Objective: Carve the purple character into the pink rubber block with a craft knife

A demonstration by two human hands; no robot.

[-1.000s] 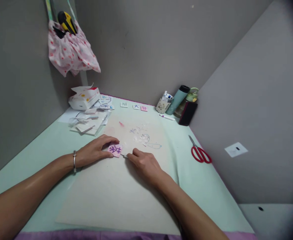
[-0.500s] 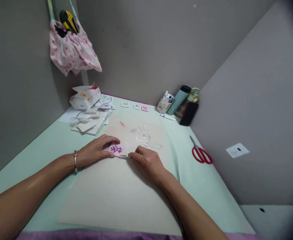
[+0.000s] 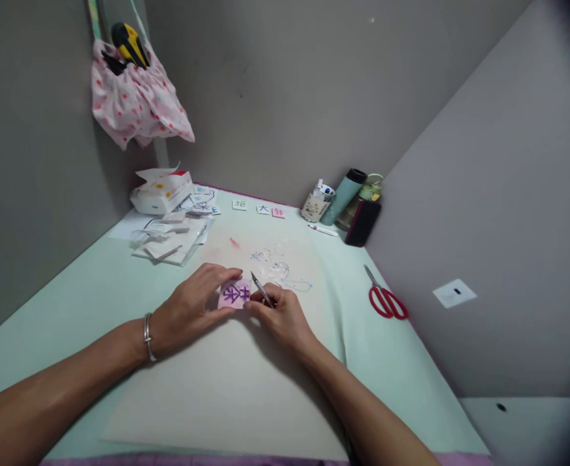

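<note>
A small pink square piece (image 3: 233, 294) with purple character strokes is held between both hands above the pale board (image 3: 207, 395). My left hand (image 3: 195, 299) grips its left side, thumb at the lower edge and index finger at the top. Between the fingers of my right hand (image 3: 282, 314) is a slim metal craft knife (image 3: 262, 288), its blade pointing up and to the left. The right thumb and fingertip also touch the pink piece's right edge. Blue ink marks and small scraps (image 3: 275, 266) lie on the board just beyond the hands.
Red-handled scissors (image 3: 385, 298) lie at the right. Along the back are small character cards (image 3: 263, 210), a pen cup (image 3: 318, 202), a teal bottle (image 3: 346, 195), a dark phone (image 3: 363, 222) and a marker (image 3: 322, 230). At the back left sit a white box (image 3: 162, 192) and plastic-bagged pieces (image 3: 173, 239).
The pink piece has been raised from the board and turned slightly. My right hand has moved in to touch its right edge, and the knife blade has swung from pointing left to pointing upward.
</note>
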